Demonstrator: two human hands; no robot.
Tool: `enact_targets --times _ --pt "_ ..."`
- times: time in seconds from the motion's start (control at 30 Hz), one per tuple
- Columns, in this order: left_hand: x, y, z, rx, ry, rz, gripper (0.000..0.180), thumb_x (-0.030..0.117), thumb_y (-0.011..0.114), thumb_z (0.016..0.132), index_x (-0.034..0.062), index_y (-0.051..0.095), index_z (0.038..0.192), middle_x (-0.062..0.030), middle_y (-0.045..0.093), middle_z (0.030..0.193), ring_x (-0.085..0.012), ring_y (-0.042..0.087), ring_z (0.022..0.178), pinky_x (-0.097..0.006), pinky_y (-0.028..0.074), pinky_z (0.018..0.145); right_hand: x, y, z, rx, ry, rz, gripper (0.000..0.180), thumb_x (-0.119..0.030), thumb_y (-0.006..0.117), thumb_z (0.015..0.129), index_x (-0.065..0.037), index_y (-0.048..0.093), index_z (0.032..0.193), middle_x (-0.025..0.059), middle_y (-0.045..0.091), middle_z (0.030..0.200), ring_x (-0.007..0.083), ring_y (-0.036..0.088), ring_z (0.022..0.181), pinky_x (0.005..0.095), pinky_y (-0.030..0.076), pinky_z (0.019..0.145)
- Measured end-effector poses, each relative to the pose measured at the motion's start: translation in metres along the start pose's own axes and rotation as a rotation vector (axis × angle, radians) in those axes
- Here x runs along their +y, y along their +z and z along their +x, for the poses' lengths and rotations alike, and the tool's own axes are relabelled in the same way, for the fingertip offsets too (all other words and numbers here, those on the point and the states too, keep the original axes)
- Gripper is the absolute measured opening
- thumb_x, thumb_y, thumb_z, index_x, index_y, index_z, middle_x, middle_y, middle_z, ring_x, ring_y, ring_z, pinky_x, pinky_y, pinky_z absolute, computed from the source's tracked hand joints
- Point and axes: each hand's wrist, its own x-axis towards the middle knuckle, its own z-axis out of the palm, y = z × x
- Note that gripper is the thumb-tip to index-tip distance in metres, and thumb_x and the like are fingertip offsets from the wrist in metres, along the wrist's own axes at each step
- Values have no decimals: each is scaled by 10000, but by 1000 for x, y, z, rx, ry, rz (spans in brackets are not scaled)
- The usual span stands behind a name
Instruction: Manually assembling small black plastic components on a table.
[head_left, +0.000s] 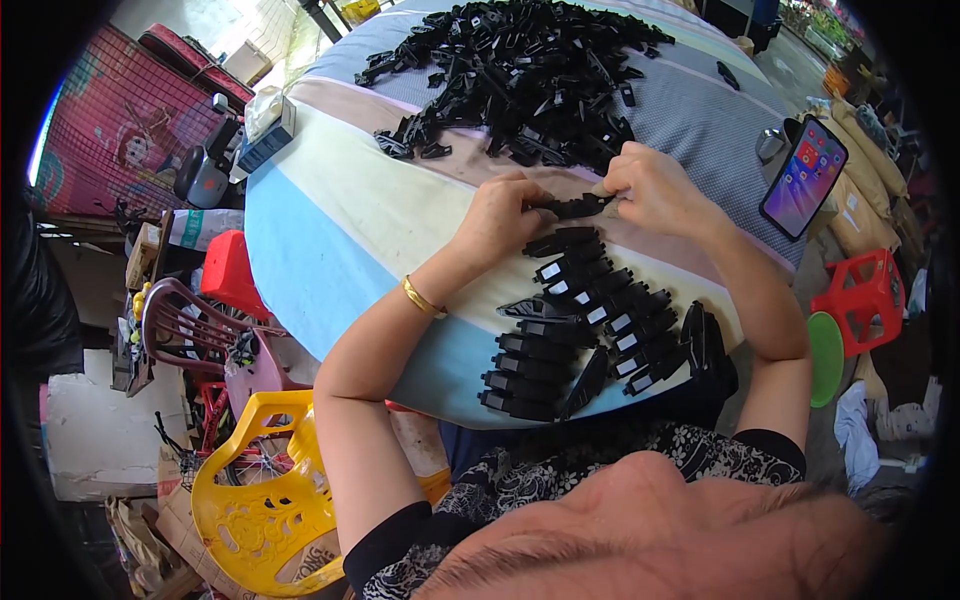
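Between my two hands is a black plastic part (578, 207), held level just above the cloth. The fingers of my left hand (503, 212) pinch its left end, and those of my right hand (650, 187) close on its right end. Right below it, several similar black parts with small white patches (600, 290) lie in slanting rows. Nearer to me a neat stack of black parts (527, 370) sits beside some loose pointed pieces (585, 383). Beyond my hands spreads a large heap of black plastic parts (520, 80).
A striped cloth (330, 200) covers the round table. On its left edge stands a tissue box (268, 130); a lit phone (803, 178) leans at the right edge. A yellow chair (265, 500) and a red stool (865, 295) stand around the table.
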Motion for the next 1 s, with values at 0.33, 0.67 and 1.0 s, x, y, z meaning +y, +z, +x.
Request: enact_targets --times 0.33,0.67,1.0 --pt "8 -6 10 -228 11 -117 172 85 717 729 5 677 876 -67 605 771 -144 587 698 -290 476 642 10 18 4 68 -83 221 146 -48 611 601 -38 679 730 81 620 701 264 558 739 360 452 647" --pt "-62 -25 66 279 -202 245 376 248 740 738 27 637 1023 -119 658 767 -243 634 692 -325 496 673 85 26 16 234 458 6 296 -302 707 764 -38 642 879 99 625 795 301 596 799 391 472 697" --pt "-30 -55 22 -305 -207 -338 254 126 626 834 40 638 1072 -3 633 745 -48 541 644 -202 419 553 20 6 13 277 143 344 226 -130 743 714 -36 643 893 74 646 843 196 591 718 297 457 631"
